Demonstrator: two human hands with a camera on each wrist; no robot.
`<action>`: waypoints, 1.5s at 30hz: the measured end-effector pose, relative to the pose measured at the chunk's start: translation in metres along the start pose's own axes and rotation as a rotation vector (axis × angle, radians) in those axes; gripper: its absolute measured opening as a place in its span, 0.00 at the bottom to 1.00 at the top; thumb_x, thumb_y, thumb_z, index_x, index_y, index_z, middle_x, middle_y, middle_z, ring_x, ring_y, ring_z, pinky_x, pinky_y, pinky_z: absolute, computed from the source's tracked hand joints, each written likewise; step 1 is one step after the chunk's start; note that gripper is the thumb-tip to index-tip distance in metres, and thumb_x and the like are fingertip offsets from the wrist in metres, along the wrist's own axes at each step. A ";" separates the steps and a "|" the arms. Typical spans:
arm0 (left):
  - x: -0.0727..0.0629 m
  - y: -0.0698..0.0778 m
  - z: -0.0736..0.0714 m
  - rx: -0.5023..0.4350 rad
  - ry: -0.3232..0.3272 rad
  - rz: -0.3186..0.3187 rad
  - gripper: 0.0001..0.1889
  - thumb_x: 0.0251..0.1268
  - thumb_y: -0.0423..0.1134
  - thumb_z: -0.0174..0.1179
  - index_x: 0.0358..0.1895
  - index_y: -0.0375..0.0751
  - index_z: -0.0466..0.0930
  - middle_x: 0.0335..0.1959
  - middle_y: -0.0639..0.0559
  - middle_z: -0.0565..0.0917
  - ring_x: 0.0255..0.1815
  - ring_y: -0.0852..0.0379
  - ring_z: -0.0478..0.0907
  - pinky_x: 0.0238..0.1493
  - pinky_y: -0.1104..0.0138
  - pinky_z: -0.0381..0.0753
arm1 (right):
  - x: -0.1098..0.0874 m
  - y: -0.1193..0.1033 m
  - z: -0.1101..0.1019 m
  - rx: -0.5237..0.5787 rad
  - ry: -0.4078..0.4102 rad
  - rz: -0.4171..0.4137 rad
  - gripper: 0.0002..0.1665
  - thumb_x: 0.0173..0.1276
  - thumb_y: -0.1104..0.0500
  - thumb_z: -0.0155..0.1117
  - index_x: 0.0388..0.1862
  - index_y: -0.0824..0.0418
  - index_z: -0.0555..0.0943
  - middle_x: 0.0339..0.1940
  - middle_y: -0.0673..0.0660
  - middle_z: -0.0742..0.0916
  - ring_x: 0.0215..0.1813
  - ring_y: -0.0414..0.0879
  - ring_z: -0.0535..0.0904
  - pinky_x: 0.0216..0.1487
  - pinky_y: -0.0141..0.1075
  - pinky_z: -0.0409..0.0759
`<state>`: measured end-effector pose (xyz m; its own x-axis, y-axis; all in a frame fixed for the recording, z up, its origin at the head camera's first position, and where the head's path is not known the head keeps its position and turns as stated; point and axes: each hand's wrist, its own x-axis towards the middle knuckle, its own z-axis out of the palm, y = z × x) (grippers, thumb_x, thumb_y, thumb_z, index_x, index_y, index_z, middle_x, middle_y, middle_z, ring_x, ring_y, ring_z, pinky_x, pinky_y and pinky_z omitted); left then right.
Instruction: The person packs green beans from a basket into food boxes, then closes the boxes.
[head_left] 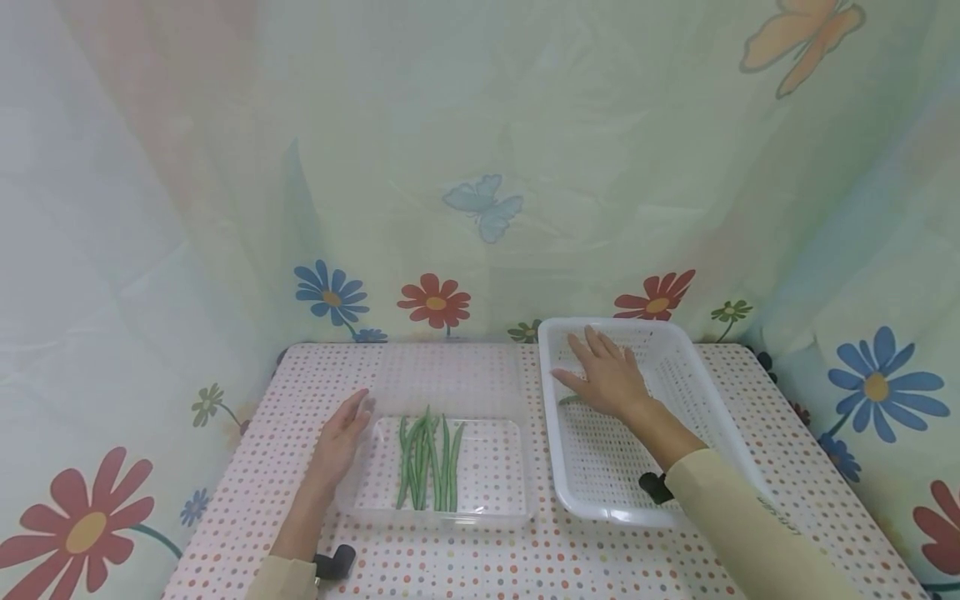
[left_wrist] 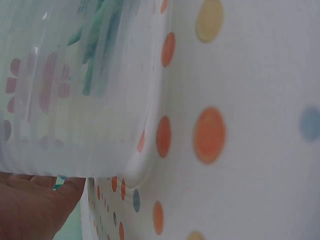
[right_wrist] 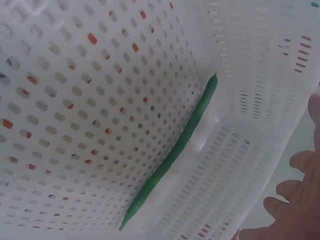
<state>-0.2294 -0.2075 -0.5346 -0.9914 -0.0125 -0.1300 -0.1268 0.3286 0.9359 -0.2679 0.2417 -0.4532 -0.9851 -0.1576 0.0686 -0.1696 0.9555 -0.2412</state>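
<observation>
My right hand (head_left: 606, 382) hovers over the white perforated basket (head_left: 557, 467), fingers spread and holding nothing. Inside the basket lies one green bean (right_wrist: 172, 155), along the crease between floor and side wall; the hand (right_wrist: 295, 200) partly covers it in the head view. My left hand (head_left: 337, 440) is at the left side of a clear plastic container (head_left: 495, 522), fingers fairly straight. In the left wrist view, that hand (left_wrist: 35, 210) appears behind the container's end; whether it touches is hard to tell. Several green beans (head_left: 431, 462) lie side by side in the container.
The container's clear lid (head_left: 450, 375) stands folded back behind it. A dotted cloth (head_left: 420, 567) covers the table. A flowered curtain (head_left: 375, 208) hangs behind the table and at both sides. The basket stands close to the container's right.
</observation>
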 end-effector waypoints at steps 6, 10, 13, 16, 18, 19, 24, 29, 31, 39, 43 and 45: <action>0.000 -0.001 0.001 0.018 0.000 -0.008 0.27 0.84 0.54 0.45 0.82 0.64 0.58 0.86 0.57 0.57 0.87 0.50 0.50 0.86 0.47 0.52 | -0.001 0.011 0.005 -0.011 -0.026 0.021 0.50 0.78 0.31 0.50 0.85 0.59 0.55 0.86 0.69 0.54 0.85 0.73 0.48 0.79 0.77 0.46; 0.000 -0.001 0.001 0.027 0.001 -0.007 0.28 0.84 0.54 0.44 0.82 0.64 0.58 0.86 0.57 0.57 0.87 0.50 0.50 0.86 0.47 0.53 | -0.003 0.017 0.006 0.016 -0.056 0.054 0.48 0.79 0.33 0.52 0.85 0.59 0.55 0.86 0.70 0.53 0.83 0.77 0.46 0.77 0.78 0.48; 0.000 0.000 0.001 0.022 0.004 0.004 0.28 0.84 0.54 0.45 0.82 0.62 0.58 0.86 0.56 0.57 0.87 0.49 0.51 0.86 0.46 0.53 | -0.005 0.021 0.006 0.030 -0.075 0.067 0.48 0.79 0.35 0.53 0.85 0.60 0.55 0.86 0.70 0.52 0.83 0.79 0.45 0.77 0.78 0.48; 0.000 0.001 0.000 0.012 0.000 0.019 0.28 0.84 0.54 0.45 0.82 0.62 0.59 0.86 0.55 0.57 0.87 0.48 0.50 0.86 0.46 0.52 | -0.007 0.024 0.008 0.027 -0.090 0.074 0.47 0.80 0.36 0.52 0.85 0.61 0.55 0.86 0.71 0.53 0.83 0.78 0.47 0.78 0.77 0.48; 0.000 0.001 0.000 0.007 0.000 0.021 0.27 0.84 0.54 0.45 0.82 0.62 0.59 0.86 0.54 0.57 0.87 0.48 0.50 0.86 0.46 0.52 | -0.008 0.026 0.010 0.025 -0.102 0.083 0.46 0.80 0.37 0.53 0.84 0.62 0.56 0.86 0.71 0.54 0.83 0.77 0.48 0.78 0.77 0.50; 0.000 0.001 0.000 0.005 0.001 0.022 0.27 0.84 0.54 0.45 0.82 0.62 0.59 0.86 0.54 0.57 0.87 0.48 0.50 0.86 0.46 0.52 | -0.008 0.027 0.011 0.024 -0.107 0.088 0.46 0.80 0.38 0.53 0.84 0.62 0.57 0.85 0.72 0.55 0.83 0.77 0.49 0.78 0.77 0.51; -0.001 0.002 0.000 -0.001 -0.003 0.021 0.27 0.84 0.54 0.45 0.82 0.63 0.59 0.86 0.55 0.56 0.87 0.48 0.50 0.86 0.46 0.52 | -0.010 0.029 0.012 0.029 -0.144 0.126 0.45 0.79 0.40 0.57 0.84 0.62 0.59 0.85 0.71 0.55 0.82 0.75 0.52 0.76 0.76 0.57; -0.002 0.004 -0.001 -0.009 -0.009 0.021 0.27 0.85 0.54 0.45 0.81 0.64 0.59 0.86 0.56 0.56 0.87 0.49 0.50 0.87 0.47 0.51 | -0.010 0.031 0.013 0.028 -0.195 0.156 0.42 0.77 0.44 0.61 0.81 0.64 0.64 0.84 0.73 0.58 0.81 0.76 0.57 0.75 0.74 0.61; -0.002 0.005 -0.001 -0.012 -0.011 0.021 0.27 0.85 0.54 0.44 0.81 0.63 0.59 0.86 0.55 0.56 0.87 0.49 0.49 0.87 0.47 0.50 | -0.010 0.032 0.014 0.015 -0.210 0.157 0.40 0.77 0.45 0.61 0.79 0.66 0.67 0.83 0.73 0.61 0.80 0.75 0.59 0.75 0.74 0.64; -0.001 0.003 0.000 -0.010 -0.009 0.015 0.27 0.85 0.54 0.45 0.82 0.62 0.59 0.86 0.55 0.56 0.87 0.49 0.49 0.86 0.47 0.51 | -0.011 0.034 0.016 0.016 -0.232 0.159 0.33 0.76 0.49 0.64 0.71 0.67 0.76 0.76 0.73 0.73 0.76 0.72 0.68 0.75 0.69 0.68; 0.000 0.001 0.000 -0.003 -0.006 0.010 0.28 0.85 0.54 0.45 0.82 0.61 0.58 0.86 0.56 0.56 0.87 0.49 0.50 0.86 0.47 0.52 | -0.011 0.036 0.018 0.016 -0.226 0.143 0.27 0.74 0.54 0.66 0.66 0.67 0.79 0.65 0.70 0.83 0.68 0.69 0.77 0.70 0.67 0.75; 0.000 0.000 0.000 -0.004 -0.007 0.012 0.28 0.85 0.54 0.45 0.82 0.60 0.58 0.86 0.55 0.56 0.87 0.50 0.50 0.86 0.47 0.53 | -0.011 0.037 0.019 0.014 -0.212 0.136 0.24 0.73 0.56 0.67 0.63 0.67 0.81 0.61 0.69 0.86 0.64 0.67 0.80 0.68 0.66 0.76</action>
<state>-0.2293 -0.2073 -0.5342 -0.9927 -0.0023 -0.1208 -0.1150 0.3248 0.9388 -0.2642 0.2742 -0.4810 -0.9824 -0.0782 -0.1695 -0.0344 0.9682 -0.2476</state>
